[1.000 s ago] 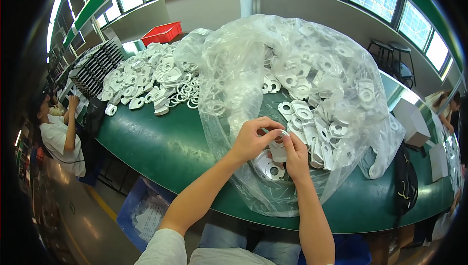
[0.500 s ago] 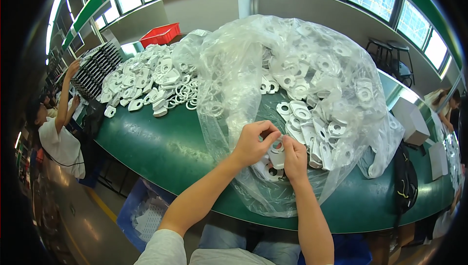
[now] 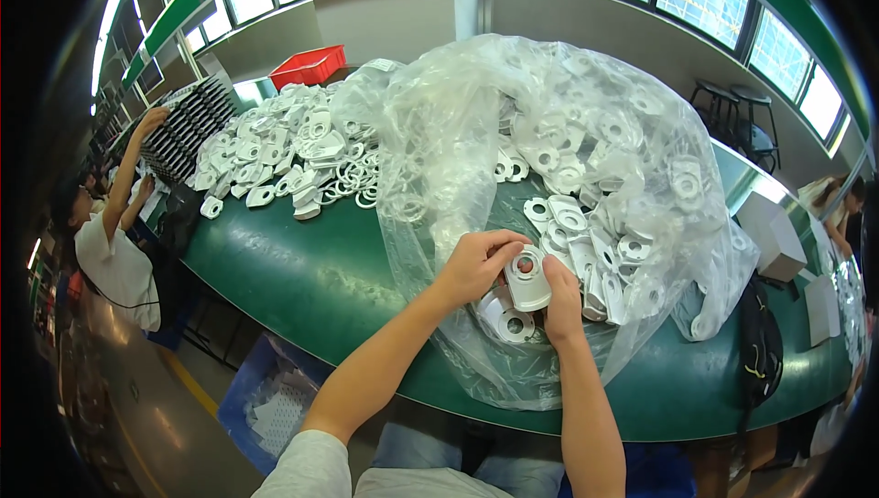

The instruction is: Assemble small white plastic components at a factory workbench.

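Observation:
Between my two hands is a white plastic part [image 3: 528,291], flat, with a round hole near one end and a rounded outline. My right hand [image 3: 564,304] grips its right edge, thumb on the face. The fingers of my left hand [image 3: 478,265] are closed on its upper left edge. Just beneath it, other white holed parts [image 3: 505,322] lie on a clear plastic bag [image 3: 458,351]. To the right, a heap of similar parts [image 3: 586,251] spills from the bag's mouth.
The bag covers much of the green table [image 3: 275,251]. Further left are a pile of white parts [image 3: 265,150], white rings [image 3: 352,178] and a red bin [image 3: 309,65]. A white box [image 3: 771,234] stands right. A blue bin [image 3: 261,397] sits below; a person [image 3: 114,251] reaches toward stacked trays [image 3: 188,127].
The white part has been turned so its face with the hole shows more fully. My right hand has shifted slightly down and right; my left hand stays close to the part.

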### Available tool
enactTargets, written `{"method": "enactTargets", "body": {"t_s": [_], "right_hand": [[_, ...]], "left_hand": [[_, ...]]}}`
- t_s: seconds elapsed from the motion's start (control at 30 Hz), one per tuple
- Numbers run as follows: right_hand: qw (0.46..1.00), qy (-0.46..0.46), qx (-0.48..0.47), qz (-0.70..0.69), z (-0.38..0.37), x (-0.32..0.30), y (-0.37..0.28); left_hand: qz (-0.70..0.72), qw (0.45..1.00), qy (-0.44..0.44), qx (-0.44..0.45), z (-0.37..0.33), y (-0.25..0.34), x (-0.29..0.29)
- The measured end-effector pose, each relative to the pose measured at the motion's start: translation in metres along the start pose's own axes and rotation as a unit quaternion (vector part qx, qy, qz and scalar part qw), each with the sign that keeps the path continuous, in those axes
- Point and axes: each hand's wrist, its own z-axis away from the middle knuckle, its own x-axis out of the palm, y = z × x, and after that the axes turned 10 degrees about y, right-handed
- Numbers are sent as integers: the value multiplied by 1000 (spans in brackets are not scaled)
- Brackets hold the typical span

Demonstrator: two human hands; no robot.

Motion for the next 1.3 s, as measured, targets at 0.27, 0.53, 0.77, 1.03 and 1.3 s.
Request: {"method": "enactTargets", "body": {"t_s": [0.27, 0.53, 0.77, 1.03, 1.3], "right_hand": [[995, 43, 57, -74, -5, -10, 7], [997, 20, -50, 51, -2, -2, -1], [995, -16, -83, 46, 2, -2, 3], [1000, -10, 0, 2, -3, -16, 5], [999, -48, -12, 4, -5, -3, 6]], "left_hand": [[47, 995, -70, 45, 1, -1, 1], [49, 996, -49, 55, 1, -7, 11], [12, 995, -51, 84, 6, -2, -1], [-58, 956, 269, -102, 42, -26, -200], [-589, 694, 404, 94, 12, -1, -335]]}}
